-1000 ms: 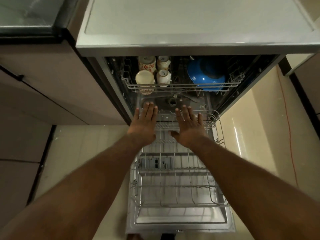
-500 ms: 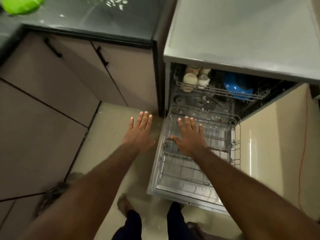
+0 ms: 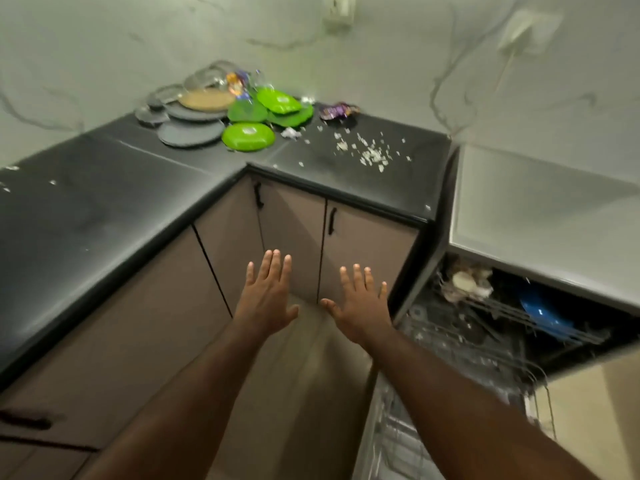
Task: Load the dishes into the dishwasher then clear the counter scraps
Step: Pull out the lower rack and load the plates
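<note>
Both hands out in front, palms down, holding nothing. Left hand (image 3: 265, 299) is left of centre, its fingers (image 3: 275, 268) straight and close together. Right hand (image 3: 362, 306) is just beside it, its fingers (image 3: 358, 278) straight and slightly spread. The thumbs point at each other with a gap between them, no contact. Both hover in front of the brown cabinet doors (image 3: 360, 247), below the desk edge.

The black L-shaped desk (image 3: 104, 202) runs along the left and far sides. Dishes are piled in its far corner:
- grey plates (image 3: 190, 131) overlapping on the left, with a tan plate (image 3: 206, 99) on top of them
- one green plate (image 3: 248, 136) nearest, more green plates (image 3: 277, 105) stacked behind it
- a colourful item (image 3: 237, 84) behind the pile, too blurred to identify

Pale scraps (image 3: 372, 152) are scattered on the desk right of the plates, towards the dishwasher. A crumpled purple wrapper (image 3: 337, 110) lies at the far edge near the wall. A few specks lie on the left run of the desk.

The dishwasher (image 3: 536, 202) is on the right, grey top, open. Its upper rack (image 3: 502, 310) carries a blue bowl (image 3: 542, 315) on the right and some pale cups (image 3: 465, 280) on the left, motion-blurred. The lower rack (image 3: 485, 362) is pulled out near the right forearm; blur hides its contents.

A wall socket (image 3: 530, 31) with a cord is at far right.
</note>
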